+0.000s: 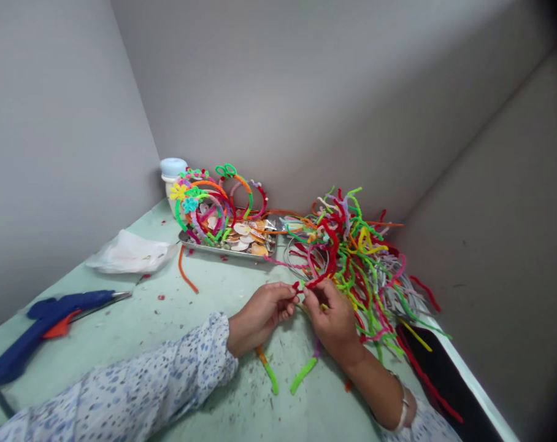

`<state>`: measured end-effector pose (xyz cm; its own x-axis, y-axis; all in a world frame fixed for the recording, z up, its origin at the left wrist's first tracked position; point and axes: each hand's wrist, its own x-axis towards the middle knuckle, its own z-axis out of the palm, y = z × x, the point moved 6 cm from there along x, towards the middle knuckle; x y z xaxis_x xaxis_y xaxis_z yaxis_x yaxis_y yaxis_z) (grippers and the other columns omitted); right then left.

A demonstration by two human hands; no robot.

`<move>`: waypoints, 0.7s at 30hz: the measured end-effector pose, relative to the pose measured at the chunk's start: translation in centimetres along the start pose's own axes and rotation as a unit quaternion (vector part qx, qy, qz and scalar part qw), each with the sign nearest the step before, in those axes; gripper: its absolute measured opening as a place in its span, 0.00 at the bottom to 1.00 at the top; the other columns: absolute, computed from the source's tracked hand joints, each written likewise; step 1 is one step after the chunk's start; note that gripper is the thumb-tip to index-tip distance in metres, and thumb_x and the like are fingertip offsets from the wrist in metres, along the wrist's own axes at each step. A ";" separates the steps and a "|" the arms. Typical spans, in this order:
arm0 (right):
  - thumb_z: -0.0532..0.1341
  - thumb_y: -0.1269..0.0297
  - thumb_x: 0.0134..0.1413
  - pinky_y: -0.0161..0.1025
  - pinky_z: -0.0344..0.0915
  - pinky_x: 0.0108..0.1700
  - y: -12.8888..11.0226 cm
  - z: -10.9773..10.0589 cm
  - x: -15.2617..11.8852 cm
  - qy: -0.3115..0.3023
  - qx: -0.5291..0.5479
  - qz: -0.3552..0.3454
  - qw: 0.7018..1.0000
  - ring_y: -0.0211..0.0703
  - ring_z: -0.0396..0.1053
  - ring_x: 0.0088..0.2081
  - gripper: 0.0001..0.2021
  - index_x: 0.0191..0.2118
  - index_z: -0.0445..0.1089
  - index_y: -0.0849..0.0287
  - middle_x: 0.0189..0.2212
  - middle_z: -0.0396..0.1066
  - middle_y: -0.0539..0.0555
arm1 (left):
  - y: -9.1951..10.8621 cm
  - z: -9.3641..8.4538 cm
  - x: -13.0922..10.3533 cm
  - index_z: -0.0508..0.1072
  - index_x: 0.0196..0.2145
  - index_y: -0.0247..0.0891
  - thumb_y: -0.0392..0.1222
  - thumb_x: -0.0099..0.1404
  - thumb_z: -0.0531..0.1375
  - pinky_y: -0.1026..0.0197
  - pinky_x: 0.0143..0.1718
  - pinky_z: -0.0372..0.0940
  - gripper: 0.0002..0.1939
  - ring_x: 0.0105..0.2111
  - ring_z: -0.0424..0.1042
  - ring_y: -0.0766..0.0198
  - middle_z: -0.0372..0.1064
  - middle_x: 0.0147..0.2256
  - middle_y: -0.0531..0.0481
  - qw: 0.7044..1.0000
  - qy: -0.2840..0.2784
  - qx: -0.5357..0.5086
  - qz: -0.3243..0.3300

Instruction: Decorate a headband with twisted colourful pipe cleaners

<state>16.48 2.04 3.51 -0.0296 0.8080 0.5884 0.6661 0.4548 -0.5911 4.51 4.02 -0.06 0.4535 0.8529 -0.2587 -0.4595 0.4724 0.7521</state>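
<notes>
Close together over the middle of the table, my left hand (264,314) and my right hand (332,316) are both closed in a pinch. Between their fingertips runs a red pipe cleaner (330,258), which rises from my right hand toward the pile behind. A bit of green shows at the pinch. Below my hands hang two ends of a multicoloured pipe-cleaner band (303,374), orange to green on the left and purple to green on the right. Its upper part is mostly hidden by my fingers.
A heap of coloured pipe cleaners (359,270) spreads at the right. Behind my left hand is a metal tray (223,248) with shell-like discs and finished headbands (205,202). A blue glue gun (57,313), a plastic bag (134,252) and a lidded container (172,175) stand leftward.
</notes>
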 end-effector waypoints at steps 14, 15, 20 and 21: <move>0.57 0.77 0.54 0.38 0.69 0.42 -1.2 -0.5 -0.2 -0.020 -0.054 -0.201 0.978 0.41 0.70 0.40 0.15 0.47 0.67 0.55 0.40 0.71 0.55 | -0.2 -0.2 0.4 0.69 0.23 0.32 0.33 0.51 0.61 0.71 0.22 0.54 0.03 0.20 0.60 0.74 0.63 0.21 0.55 1.000 -0.017 -0.011 -0.002; 0.57 0.76 0.54 0.39 0.68 0.43 -1.2 -0.5 -0.1 -0.021 -0.032 -0.189 0.981 0.41 0.70 0.41 0.15 0.47 0.67 0.56 0.40 0.71 0.55 | -0.1 -0.1 0.4 0.70 0.25 0.31 0.32 0.51 0.61 0.71 0.23 0.56 0.02 0.22 0.62 0.74 0.65 0.23 0.54 1.000 -0.021 -0.021 -0.002; 0.57 0.75 0.55 0.40 0.67 0.46 -1.4 -0.2 0.1 -0.018 0.008 -0.140 0.990 0.42 0.70 0.43 0.14 0.46 0.66 0.55 0.40 0.72 0.55 | -0.3 0.0 0.3 0.72 0.28 0.30 0.29 0.53 0.59 0.72 0.23 0.57 0.03 0.20 0.62 0.75 0.66 0.23 0.51 0.997 0.015 -0.055 -0.043; 0.57 0.75 0.55 0.40 0.67 0.45 -1.4 -0.2 0.1 -0.014 0.006 -0.136 0.991 0.42 0.70 0.42 0.13 0.46 0.67 0.55 0.39 0.72 0.55 | -0.2 0.1 0.2 0.72 0.28 0.30 0.29 0.53 0.59 0.72 0.23 0.57 0.03 0.20 0.62 0.75 0.66 0.23 0.51 0.998 0.011 -0.053 -0.037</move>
<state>15.68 1.46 4.51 -0.2280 0.6648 0.7114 0.6216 0.6617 -0.4192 4.74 4.11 -0.20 0.4726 0.8188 -0.3259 -0.5039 0.5545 0.6623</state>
